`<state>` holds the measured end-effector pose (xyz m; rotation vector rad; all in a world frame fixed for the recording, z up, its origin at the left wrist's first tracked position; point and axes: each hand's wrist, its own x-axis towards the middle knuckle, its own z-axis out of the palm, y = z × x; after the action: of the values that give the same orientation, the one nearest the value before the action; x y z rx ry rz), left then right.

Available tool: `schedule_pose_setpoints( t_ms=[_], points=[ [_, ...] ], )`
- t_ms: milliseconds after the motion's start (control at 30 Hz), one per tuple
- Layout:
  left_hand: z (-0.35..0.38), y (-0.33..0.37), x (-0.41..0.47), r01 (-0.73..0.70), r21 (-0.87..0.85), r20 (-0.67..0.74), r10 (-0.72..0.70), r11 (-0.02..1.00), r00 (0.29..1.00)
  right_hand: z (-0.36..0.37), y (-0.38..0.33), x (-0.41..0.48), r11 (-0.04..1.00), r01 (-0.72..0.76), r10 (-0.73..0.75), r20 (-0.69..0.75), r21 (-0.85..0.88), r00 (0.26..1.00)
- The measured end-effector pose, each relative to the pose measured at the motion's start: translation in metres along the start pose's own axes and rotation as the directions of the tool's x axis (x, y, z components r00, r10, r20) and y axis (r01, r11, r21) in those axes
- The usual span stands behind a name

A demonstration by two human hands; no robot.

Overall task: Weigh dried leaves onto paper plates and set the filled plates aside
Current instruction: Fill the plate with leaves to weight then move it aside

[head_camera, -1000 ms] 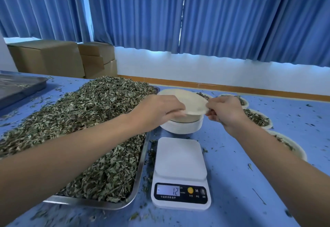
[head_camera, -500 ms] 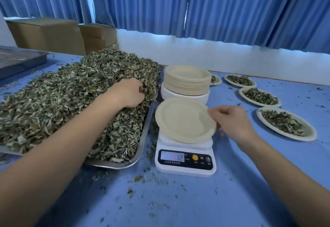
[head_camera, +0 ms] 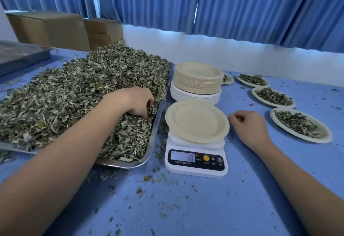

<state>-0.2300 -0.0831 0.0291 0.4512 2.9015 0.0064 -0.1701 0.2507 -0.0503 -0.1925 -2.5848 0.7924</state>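
dried leaves [head_camera: 74, 96]: grey-green, crumpled and broken, mixed with thin stems and paler curled pieces. they are heaped in a shallow metal tray [head_camera: 155, 133] on the left of the blue table [head_camera: 204, 213], and the heap rises well above the tray rim.

left hand [head_camera: 135, 102]: palm down on the heap, near the tray's right edge. its fingers are curled downward and dug into the leaves, closing round a clump. the fingertips are buried, so i cannot tell how much is gathered.

right hand [head_camera: 249, 126]: rests on the table just right of the scale, near the plate rim but apart from it. its fingers are loosely curled under and hold nothing.

empty plate [head_camera: 197, 122]: cream paper, round and shallow, with a raised rim. it sits on the white scale [head_camera: 195, 168] and overhangs the platform. the display [head_camera: 183, 156] shows 18.

plate stack [head_camera: 197, 79]: cream plates nested on a lower white stack [head_camera: 195, 97]. it stands directly behind the scale, just beside the tray's right rim.

filled plates [head_camera: 300, 124]: four on the right side of the table, in a curved row running away from the person. each carries a thin, flat layer of the same leaves. the farthest plate [head_camera: 227, 78] is partly hidden behind the plate stack.

leaf crumbs [head_camera: 147, 178] are scattered over the table, thickest in front of the tray and scale.

background: cardboard boxes [head_camera: 50, 29] at the far left and blue curtains [head_camera: 242, 9] across the back.
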Motion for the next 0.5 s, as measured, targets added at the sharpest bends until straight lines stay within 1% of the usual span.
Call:
schedule_pose_setpoints(
  t_ms=[167, 267, 367, 433, 500],
  points=[
    [0.001, 0.002, -0.004, 0.017, -0.033, -0.049, -0.019, 0.999, 0.999, -0.003, 0.001, -0.003, 1.000, -0.007, 0.007, 0.016, 0.008, 1.000],
    [-0.002, 0.002, -0.010, 0.047, -0.090, -0.095, -0.056, 0.995, 0.994, -0.004, -0.002, -0.003, 1.000, 0.000, 0.000, 0.018, 0.001, 1.000],
    [-0.007, 0.002, -0.015, 0.088, -0.148, -0.230, -0.121, 0.985, 0.966, -0.005, -0.002, -0.004, 1.000, 0.009, -0.009, 0.019, 0.003, 1.000],
    [-0.009, 0.003, -0.018, 0.094, -0.170, -0.351, -0.150, 0.981, 0.924, -0.005, -0.001, -0.004, 1.000, 0.005, -0.006, 0.019, 0.014, 1.000],
    [-0.010, 0.005, -0.018, 0.107, -0.188, -0.431, -0.180, 0.976, 0.884, -0.005, 0.000, -0.004, 1.000, 0.010, -0.011, 0.016, 0.023, 1.000]
  ],
)
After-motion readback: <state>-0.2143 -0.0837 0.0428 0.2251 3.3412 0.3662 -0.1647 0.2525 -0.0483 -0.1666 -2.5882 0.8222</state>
